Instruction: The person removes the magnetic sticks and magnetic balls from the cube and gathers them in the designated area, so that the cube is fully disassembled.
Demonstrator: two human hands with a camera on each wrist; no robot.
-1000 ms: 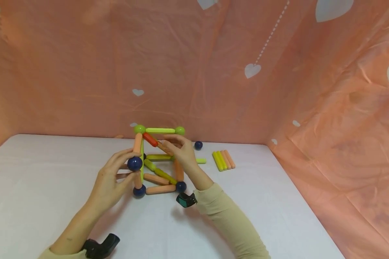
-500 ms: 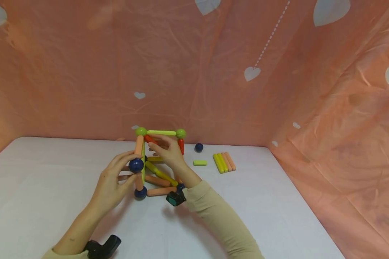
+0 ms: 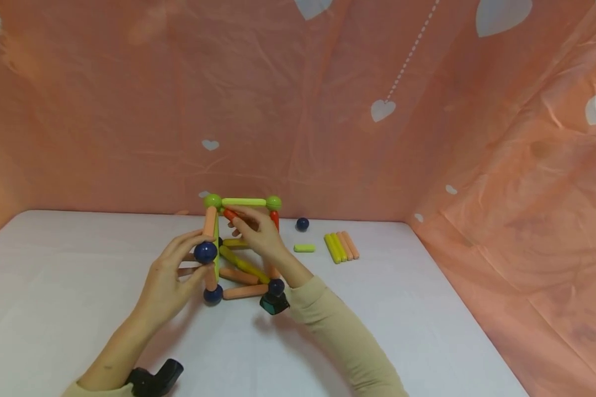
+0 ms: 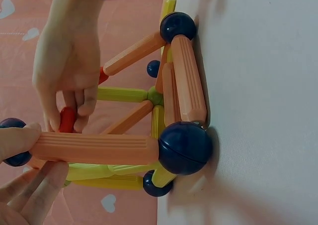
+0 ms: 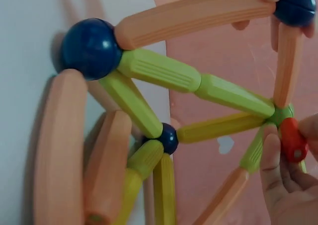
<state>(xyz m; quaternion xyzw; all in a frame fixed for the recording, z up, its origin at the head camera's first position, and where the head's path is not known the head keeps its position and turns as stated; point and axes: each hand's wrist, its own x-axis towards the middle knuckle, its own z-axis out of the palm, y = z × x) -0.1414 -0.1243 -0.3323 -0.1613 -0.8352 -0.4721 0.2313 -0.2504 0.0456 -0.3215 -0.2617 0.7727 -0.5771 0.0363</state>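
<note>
A frame of magnetic building rods and balls stands on the table. At its near left upright, my left hand (image 3: pixel 171 275) pinches a peach rod (image 4: pixel 99 148) just below a dark blue ball (image 3: pixel 206 252). Inside the frame, under its top, my right hand (image 3: pixel 263 234) holds a short red rod (image 5: pixel 294 140) between thumb and fingers. The red rod's far end is right at the green corner ball (image 5: pixel 284 114). A light green rod (image 3: pixel 243 202) spans the top to a second green ball (image 3: pixel 273 203). My right hand hides part of the frame's middle.
Right of the frame lie a loose light green rod (image 3: pixel 304 248) and a dark blue ball (image 3: pixel 302 224). Farther right, yellow rods (image 3: pixel 335 248) and peach rods (image 3: pixel 350 245) lie side by side on the white table (image 3: pixel 402 309). A pink heart-patterned cloth (image 3: pixel 298 110) hangs behind.
My right hand has moved left, from a peach rod joined to the red rod onto the red rod itself. My left hand keeps its hold at the near left upright.
</note>
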